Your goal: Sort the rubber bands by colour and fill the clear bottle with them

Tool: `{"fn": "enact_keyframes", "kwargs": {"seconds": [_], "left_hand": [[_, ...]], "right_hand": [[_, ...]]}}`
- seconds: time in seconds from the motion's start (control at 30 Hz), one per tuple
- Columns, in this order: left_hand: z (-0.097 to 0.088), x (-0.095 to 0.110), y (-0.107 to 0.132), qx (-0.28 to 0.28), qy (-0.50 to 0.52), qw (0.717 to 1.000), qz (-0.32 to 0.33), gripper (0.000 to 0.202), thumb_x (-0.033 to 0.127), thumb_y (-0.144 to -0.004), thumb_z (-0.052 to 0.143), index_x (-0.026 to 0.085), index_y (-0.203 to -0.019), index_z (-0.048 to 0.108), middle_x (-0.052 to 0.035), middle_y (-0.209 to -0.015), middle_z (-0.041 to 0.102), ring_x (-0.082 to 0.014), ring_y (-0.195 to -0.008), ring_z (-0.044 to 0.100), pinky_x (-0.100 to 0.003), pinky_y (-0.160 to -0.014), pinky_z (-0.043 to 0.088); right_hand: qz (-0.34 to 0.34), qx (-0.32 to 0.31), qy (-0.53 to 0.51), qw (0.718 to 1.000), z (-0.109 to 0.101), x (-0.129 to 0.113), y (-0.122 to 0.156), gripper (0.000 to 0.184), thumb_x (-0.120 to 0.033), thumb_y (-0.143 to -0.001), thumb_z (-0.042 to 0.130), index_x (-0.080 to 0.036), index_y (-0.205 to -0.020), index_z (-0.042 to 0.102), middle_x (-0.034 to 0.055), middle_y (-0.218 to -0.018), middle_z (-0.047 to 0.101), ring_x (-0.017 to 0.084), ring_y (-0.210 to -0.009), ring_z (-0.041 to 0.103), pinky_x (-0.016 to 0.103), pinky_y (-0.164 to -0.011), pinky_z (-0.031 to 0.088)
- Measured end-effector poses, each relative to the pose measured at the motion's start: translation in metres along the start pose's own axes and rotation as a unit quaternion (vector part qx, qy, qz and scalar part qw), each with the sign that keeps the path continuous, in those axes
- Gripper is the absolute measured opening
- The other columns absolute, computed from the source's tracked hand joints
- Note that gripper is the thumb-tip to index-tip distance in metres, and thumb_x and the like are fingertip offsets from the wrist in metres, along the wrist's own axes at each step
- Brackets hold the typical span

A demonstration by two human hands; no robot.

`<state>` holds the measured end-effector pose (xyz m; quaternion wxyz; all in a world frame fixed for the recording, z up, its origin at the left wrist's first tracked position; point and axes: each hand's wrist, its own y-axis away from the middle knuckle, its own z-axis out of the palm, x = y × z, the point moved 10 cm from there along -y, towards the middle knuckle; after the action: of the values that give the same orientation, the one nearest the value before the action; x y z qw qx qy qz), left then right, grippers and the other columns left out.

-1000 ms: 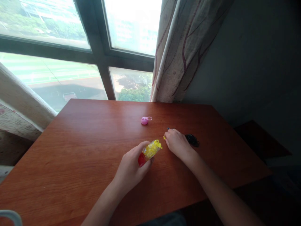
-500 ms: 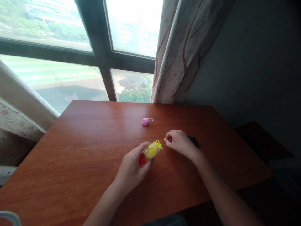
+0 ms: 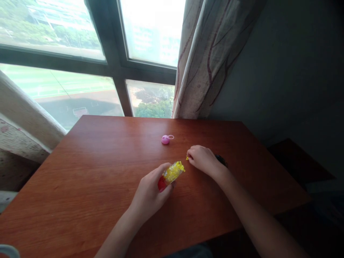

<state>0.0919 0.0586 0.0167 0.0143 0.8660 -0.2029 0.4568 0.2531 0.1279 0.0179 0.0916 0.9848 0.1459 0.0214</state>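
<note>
My left hand [image 3: 150, 191] is wrapped round a small clear container [image 3: 173, 172] tilted up to the right. It is filled with little yellow pieces at its open end and looks red lower down. To its upper right, my right hand [image 3: 202, 159] pinches a small yellow piece [image 3: 187, 157] between thumb and fingertips, apart from the container. A pink cap with a loop [image 3: 165, 139] rests on the table beyond both hands. My right wrist partly hides a black object [image 3: 221, 160].
The brown wooden table [image 3: 88, 172] stands against a window [image 3: 150, 73] with patterned curtains [image 3: 204, 61] at both sides. A pale curved edge [image 3: 9, 249] shows at the lower left corner. Dark wall lies to the right.
My right hand has turned slightly and moved a little up and left, still pinching the yellow piece. A small blue bit seen behind it is now hidden. My left hand stays nearly still.
</note>
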Motion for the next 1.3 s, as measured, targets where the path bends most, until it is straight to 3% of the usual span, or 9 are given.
{"fn": "enact_keyframes", "kwargs": {"seconds": [0.33, 0.5, 0.67, 0.97, 1.17, 1.23, 1.3], "left_hand": [[0.001, 0.003, -0.001, -0.009, 0.009, 1.000, 0.003, 0.036, 0.023, -0.086, 0.059, 0.026, -0.122, 0.053, -0.0018, -0.111, 0.069, -0.0188, -0.096, 0.066, -0.027, -0.084, 0.049], [0.001, 0.000, -0.001, -0.006, 0.001, 1.000, 0.003, 0.039, 0.022, -0.085, 0.059, 0.023, -0.123, 0.053, -0.0046, -0.112, 0.070, -0.0207, -0.098, 0.066, -0.029, -0.085, 0.049], [0.002, 0.002, -0.001, -0.013, 0.002, 1.000, 0.004, 0.039, 0.021, -0.085, 0.058, 0.025, -0.123, 0.052, -0.0033, -0.111, 0.069, -0.0202, -0.097, 0.066, -0.029, -0.085, 0.049], [0.003, 0.000, -0.001, -0.012, 0.005, 1.000, 0.001, 0.038, 0.022, -0.086, 0.059, 0.024, -0.123, 0.052, -0.0045, -0.112, 0.069, -0.0203, -0.097, 0.066, -0.030, -0.086, 0.049], [0.002, 0.002, 0.000, -0.011, 0.007, 1.000, 0.005, 0.039, 0.020, -0.086, 0.057, 0.025, -0.124, 0.051, -0.0049, -0.113, 0.069, -0.0206, -0.098, 0.065, -0.031, -0.086, 0.048], [0.002, 0.003, 0.000, -0.013, 0.012, 1.000, 0.006, 0.039, 0.019, -0.086, 0.057, 0.025, -0.124, 0.052, -0.0046, -0.113, 0.069, -0.0203, -0.098, 0.065, -0.031, -0.086, 0.048], [0.002, 0.004, 0.000, -0.013, 0.012, 1.000, 0.008, 0.038, 0.019, -0.086, 0.057, 0.025, -0.123, 0.052, -0.0046, -0.112, 0.069, -0.0201, -0.097, 0.065, -0.031, -0.085, 0.048]], "right_hand": [[0.002, -0.062, 0.035, 0.997, 0.008, -0.007, -0.009, 0.021, -0.019, -0.090, 0.053, -0.016, -0.095, 0.073, 0.0131, -0.101, 0.071, 0.026, -0.096, 0.067, 0.030, -0.078, 0.048], [0.009, -0.067, 0.037, 0.997, 0.007, -0.007, -0.009, 0.022, -0.016, -0.087, 0.054, -0.017, -0.096, 0.074, 0.0122, -0.102, 0.073, 0.024, -0.096, 0.068, 0.028, -0.080, 0.048], [0.004, -0.090, 0.028, 0.996, 0.008, -0.008, -0.007, 0.020, -0.026, -0.089, 0.056, -0.020, -0.096, 0.075, 0.0111, -0.101, 0.074, 0.024, -0.095, 0.070, 0.027, -0.078, 0.049], [0.037, -0.089, -0.001, 0.995, 0.014, -0.009, -0.017, 0.021, -0.021, -0.080, 0.061, -0.015, -0.094, 0.076, 0.0171, -0.096, 0.074, 0.028, -0.092, 0.071, 0.031, -0.079, 0.050], [0.003, -0.030, -0.126, 0.992, -0.003, -0.008, 0.001, 0.019, -0.022, -0.083, 0.056, -0.017, -0.090, 0.072, 0.0060, -0.090, 0.074, 0.017, -0.082, 0.068, 0.022, -0.071, 0.048], [-0.020, -0.008, -0.272, 0.962, -0.012, -0.009, 0.010, 0.017, -0.025, -0.084, 0.056, -0.015, -0.089, 0.070, 0.0038, -0.085, 0.072, 0.013, -0.075, 0.065, 0.021, -0.065, 0.047], [-0.037, -0.001, -0.439, 0.898, -0.017, -0.010, 0.018, 0.017, -0.030, -0.081, 0.061, -0.014, -0.084, 0.067, 0.0023, -0.078, 0.068, 0.012, -0.068, 0.060, 0.021, -0.060, 0.045]]}}
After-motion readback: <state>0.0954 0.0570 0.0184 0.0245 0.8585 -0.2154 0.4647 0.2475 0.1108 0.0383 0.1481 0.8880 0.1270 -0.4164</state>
